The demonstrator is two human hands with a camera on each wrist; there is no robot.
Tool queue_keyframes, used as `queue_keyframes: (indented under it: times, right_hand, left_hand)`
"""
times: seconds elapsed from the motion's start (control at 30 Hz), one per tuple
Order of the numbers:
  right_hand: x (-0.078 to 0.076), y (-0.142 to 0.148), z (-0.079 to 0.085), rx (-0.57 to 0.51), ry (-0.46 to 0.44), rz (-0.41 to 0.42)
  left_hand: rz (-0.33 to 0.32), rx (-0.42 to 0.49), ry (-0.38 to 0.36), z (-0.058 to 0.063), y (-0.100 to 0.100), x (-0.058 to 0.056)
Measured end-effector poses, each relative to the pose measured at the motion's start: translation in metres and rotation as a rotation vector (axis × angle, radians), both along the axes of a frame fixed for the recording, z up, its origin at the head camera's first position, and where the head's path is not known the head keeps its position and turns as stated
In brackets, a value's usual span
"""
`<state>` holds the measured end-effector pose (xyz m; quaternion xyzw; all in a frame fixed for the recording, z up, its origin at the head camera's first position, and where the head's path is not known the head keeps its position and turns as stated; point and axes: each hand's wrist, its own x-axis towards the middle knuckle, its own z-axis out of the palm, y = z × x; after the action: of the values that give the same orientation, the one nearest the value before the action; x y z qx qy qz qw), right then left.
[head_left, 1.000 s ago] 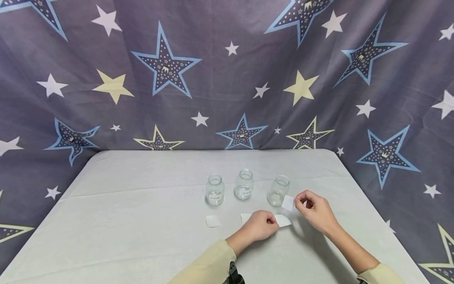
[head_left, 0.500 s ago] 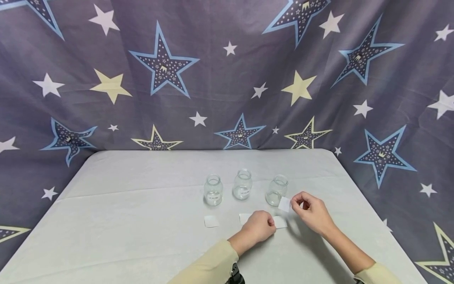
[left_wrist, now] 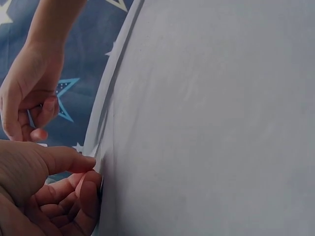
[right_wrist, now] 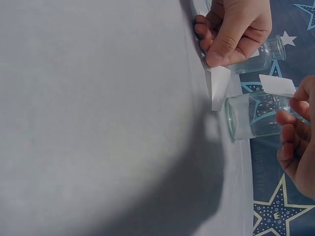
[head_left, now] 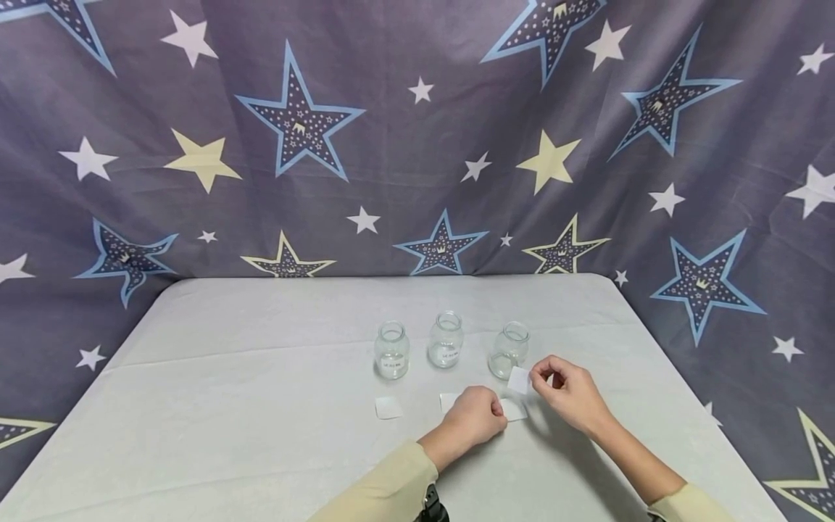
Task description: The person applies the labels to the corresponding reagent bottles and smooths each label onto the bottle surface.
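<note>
My right hand (head_left: 570, 391) pinches a small white square sticker (head_left: 518, 380) by its edge, between thumb and forefinger. The sticker hangs in front of the rightmost glass jar (head_left: 509, 351), overlapping its lower side in the head view. My left hand (head_left: 475, 415) pinches the corner of a white paper slip (right_wrist: 219, 88) low over the table, its other fingers curled. In the left wrist view that slip is mostly hidden by the fingers. The middle glass jar (head_left: 446, 341) and the left glass jar (head_left: 392, 351) stand upright, lidless, each with a small printed label low on its front.
Another white paper square (head_left: 389, 407) lies in front of the left jar. One more white paper piece (head_left: 449, 402) shows partly behind my left hand. A pale cloth (head_left: 261, 406) covers the table, and a star-patterned curtain (head_left: 391, 145) hangs behind and beside it.
My right hand has shifted slightly left and down with the sticker, toward the slip at my left hand. The left hand has barely moved. The jars stay where they were.
</note>
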<state>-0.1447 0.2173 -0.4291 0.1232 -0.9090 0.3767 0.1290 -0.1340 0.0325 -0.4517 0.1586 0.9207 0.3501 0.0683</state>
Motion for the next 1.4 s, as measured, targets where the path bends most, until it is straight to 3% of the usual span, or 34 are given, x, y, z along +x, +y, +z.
queue_keyframes:
  times: [0.4, 0.73, 0.93, 1.07, 1.4]
  right_hand:
    - [-0.002, -0.001, -0.002, 0.003, -0.012, -0.008]
    - [-0.003, -0.006, -0.002, -0.003, -0.002, -0.014]
    - [-0.002, -0.01, -0.005, 0.017, 0.068, -0.006]
    - [-0.001, -0.013, -0.007, 0.041, 0.126, 0.0]
    - [0.0, -0.019, -0.011, 0.073, 0.281, 0.059]
  left_hand:
    - [0.015, 0.042, -0.014, 0.002, -0.005, -0.005]
    - [0.032, 0.204, -0.006, 0.015, -0.012, -0.012]
    - [0.057, 0.356, 0.034, 0.018, -0.012, -0.013]
    - [0.078, 0.446, -0.009, 0.018, -0.01, -0.016]
    - [0.115, 0.53, -0.005, 0.016, -0.008, -0.022]
